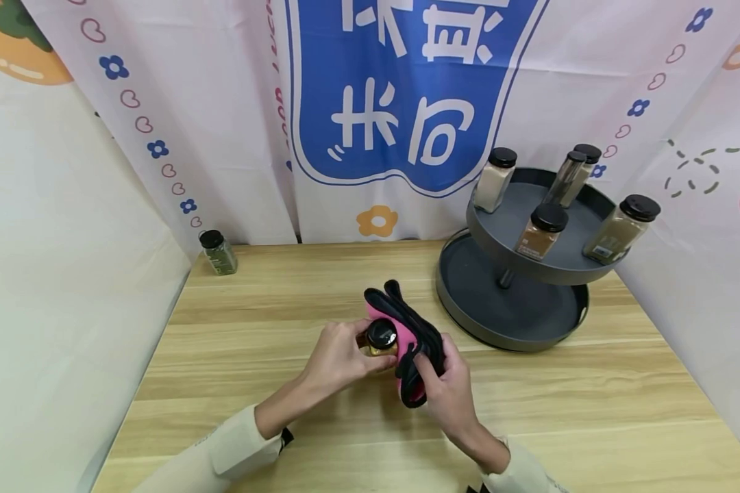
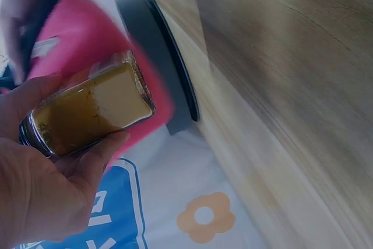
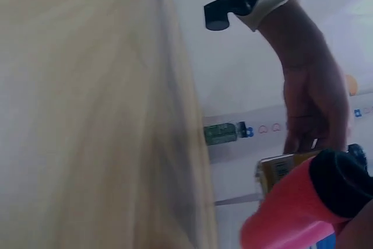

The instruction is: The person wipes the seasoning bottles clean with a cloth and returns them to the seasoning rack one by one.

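In the head view my left hand (image 1: 340, 355) holds a square glass spice jar (image 1: 381, 334) with a black lid, fingers and thumb around its sides. Yellow-brown powder partly fills the jar (image 2: 87, 109), as the left wrist view shows. My right hand (image 1: 453, 396) grips a bunched pink cloth (image 1: 406, 333) with black edging, thumb on the black part. The cloth lies against the jar's right side, above the table. In the right wrist view, the pink cloth (image 3: 288, 208) covers part of the jar, and most of my right hand is out of frame.
A dark grey two-tier turntable (image 1: 513, 340) stands at the back right. Several black-lidded spice jars, including one with brown powder (image 1: 540, 233), are on its upper tier. A jar of green herbs (image 1: 219, 253) stands at the table's back left corner. Printed curtains hang behind the wooden table (image 1: 234, 329).
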Tool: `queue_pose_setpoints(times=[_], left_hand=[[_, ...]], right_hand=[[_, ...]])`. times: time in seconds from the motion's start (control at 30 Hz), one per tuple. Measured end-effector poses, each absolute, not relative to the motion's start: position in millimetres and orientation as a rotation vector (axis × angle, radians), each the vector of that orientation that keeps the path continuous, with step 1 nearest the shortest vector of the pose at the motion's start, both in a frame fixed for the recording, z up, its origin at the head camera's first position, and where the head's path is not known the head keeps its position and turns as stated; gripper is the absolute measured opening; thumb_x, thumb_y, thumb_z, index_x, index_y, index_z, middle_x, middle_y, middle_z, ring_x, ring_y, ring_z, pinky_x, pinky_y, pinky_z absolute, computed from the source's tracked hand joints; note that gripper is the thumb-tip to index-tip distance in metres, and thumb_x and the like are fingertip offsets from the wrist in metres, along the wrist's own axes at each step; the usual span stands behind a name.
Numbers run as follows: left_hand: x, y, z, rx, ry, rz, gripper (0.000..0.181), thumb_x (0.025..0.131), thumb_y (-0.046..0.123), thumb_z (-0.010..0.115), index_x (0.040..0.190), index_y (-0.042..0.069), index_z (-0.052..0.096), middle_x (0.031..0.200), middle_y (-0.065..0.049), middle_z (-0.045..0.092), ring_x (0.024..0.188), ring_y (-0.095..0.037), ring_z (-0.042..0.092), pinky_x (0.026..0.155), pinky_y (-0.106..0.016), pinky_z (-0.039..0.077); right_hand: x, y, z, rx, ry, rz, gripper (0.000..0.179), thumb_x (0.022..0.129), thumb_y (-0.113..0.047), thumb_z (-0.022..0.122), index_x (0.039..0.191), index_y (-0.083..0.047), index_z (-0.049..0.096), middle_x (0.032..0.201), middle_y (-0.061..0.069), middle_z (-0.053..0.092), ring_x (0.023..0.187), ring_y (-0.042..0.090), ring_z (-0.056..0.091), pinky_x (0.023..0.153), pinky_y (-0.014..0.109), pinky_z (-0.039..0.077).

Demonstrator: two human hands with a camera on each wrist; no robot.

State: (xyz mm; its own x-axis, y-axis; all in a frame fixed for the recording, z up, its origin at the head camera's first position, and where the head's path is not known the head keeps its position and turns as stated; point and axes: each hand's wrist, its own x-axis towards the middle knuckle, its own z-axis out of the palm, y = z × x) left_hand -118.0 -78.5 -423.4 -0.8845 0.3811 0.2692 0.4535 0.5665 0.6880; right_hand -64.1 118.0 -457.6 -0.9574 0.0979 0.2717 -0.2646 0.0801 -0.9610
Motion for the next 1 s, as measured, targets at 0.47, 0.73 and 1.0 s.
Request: queue_pose_setpoints(times=[0.47,0.73,1.0], left_hand=[[-117,-81,-423,-0.735,-2.683,-1.243,0.041,0.074,0.022,0.098,0.103,0.002,0.078,0.069,0.003,0.067,0.054,0.004,0.035,0.051,-0.018,0.034],[-118,-82,-426,-0.8,-2.646,-1.256,0.038,0.075,0.019,0.098,0.105,0.005,0.079,0.071,0.003,0.069,0.055,0.005,0.035,0.051,-0.017,0.035],[-117,-81,-427,-0.781,-2.676,-1.277,0.042,0.074,0.019,0.098,0.108,0.002,0.078,0.076,-0.001,0.074,0.053,0.005,0.036,0.05,-0.016,0.036]], right_hand=[[-66,114,-457,0.18,-2.046,1.977,0.011,0.101,0.005,0.063,0.111,0.001,0.064,0.091,0.007,0.071,0.08,0.012,0.07,0.067,0.026,0.058],[-67,116,-457,0.117,-2.142,2.011,0.012,0.101,0.001,0.065,0.113,-0.001,0.066,0.096,0.009,0.073,0.084,0.012,0.069,0.07,0.026,0.057],[-67,115,-462,0.174,-2.086,1.966,0.011,0.102,0.003,0.064,0.112,0.0,0.065,0.096,0.008,0.073,0.084,0.012,0.071,0.07,0.025,0.059]])
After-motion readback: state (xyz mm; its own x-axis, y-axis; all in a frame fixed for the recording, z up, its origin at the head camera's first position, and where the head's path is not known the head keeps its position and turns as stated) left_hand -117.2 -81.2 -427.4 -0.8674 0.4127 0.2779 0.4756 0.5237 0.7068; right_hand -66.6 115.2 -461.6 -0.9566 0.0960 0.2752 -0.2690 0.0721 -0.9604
